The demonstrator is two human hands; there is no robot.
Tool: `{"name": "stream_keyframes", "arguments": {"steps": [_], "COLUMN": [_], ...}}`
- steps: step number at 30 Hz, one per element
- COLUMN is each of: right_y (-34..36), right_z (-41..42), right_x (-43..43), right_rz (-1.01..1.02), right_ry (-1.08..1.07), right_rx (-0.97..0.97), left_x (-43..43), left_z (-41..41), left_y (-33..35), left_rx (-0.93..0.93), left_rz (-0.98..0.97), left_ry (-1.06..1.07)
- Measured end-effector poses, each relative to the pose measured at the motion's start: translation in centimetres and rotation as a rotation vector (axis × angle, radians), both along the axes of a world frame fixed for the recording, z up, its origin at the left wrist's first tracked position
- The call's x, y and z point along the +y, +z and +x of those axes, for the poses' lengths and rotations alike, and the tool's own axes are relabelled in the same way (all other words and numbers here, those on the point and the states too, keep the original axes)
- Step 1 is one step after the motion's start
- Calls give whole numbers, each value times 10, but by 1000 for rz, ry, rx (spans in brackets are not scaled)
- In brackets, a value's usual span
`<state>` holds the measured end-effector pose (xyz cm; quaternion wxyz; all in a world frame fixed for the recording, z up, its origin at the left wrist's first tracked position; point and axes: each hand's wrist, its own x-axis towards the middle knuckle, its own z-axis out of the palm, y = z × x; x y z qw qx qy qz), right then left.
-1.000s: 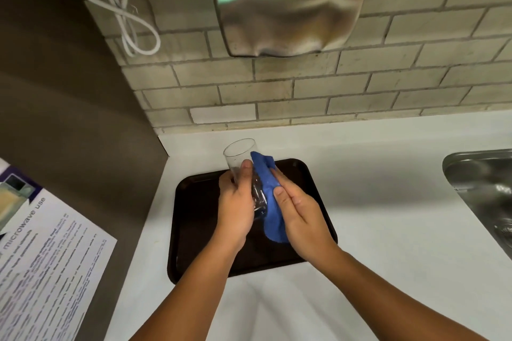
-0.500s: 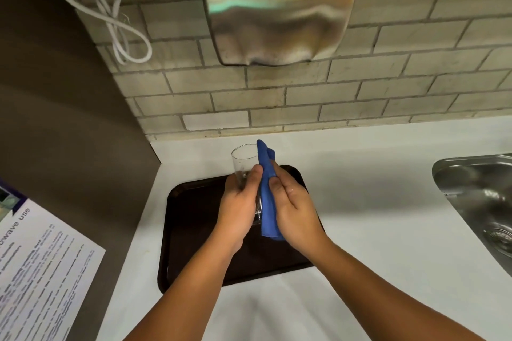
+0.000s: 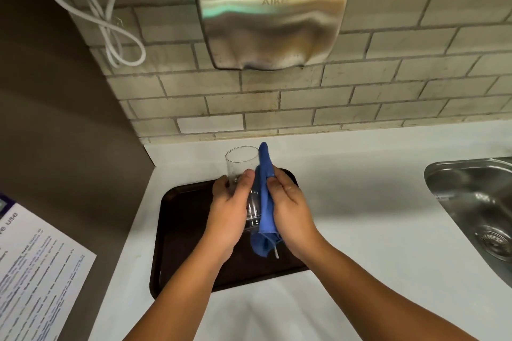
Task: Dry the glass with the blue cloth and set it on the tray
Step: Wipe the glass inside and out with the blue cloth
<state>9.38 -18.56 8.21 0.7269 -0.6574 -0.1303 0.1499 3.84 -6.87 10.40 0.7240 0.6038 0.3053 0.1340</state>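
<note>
A clear drinking glass is held upright above the dark brown tray, which lies on the white counter. My left hand wraps around the glass's lower half from the left. My right hand presses the blue cloth flat against the glass's right side. The cloth stands up past the rim and hangs in a fold below my palm. The base of the glass shows between my two hands.
A steel sink is set into the counter at the right. A metal hand dryer hangs on the tiled wall above, with a looped white cable to its left. A printed notice is on the dark panel at the left.
The cloth has slid up the glass's right side and now pokes above the rim. The glass has turned more upright. The view has shifted slightly.
</note>
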Motion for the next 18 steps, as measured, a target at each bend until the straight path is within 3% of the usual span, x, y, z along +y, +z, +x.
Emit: {"name": "stream_keyframes", "arguments": {"steps": [8, 12, 18], "right_y": [-8, -9, -6], "right_z": [-6, -15, -10], "right_x": [1, 2, 1], "right_rz": [-52, -101, -53], "right_ry": [23, 44, -7], "right_rx": [-16, -159, -95], "left_x": [3, 3, -1], "left_z": [-1, -1, -1], "left_y": [1, 4, 6], "left_rx": [84, 69, 33], "left_rz": [-120, -108, -115], "left_ry": [10, -15, -14]}}
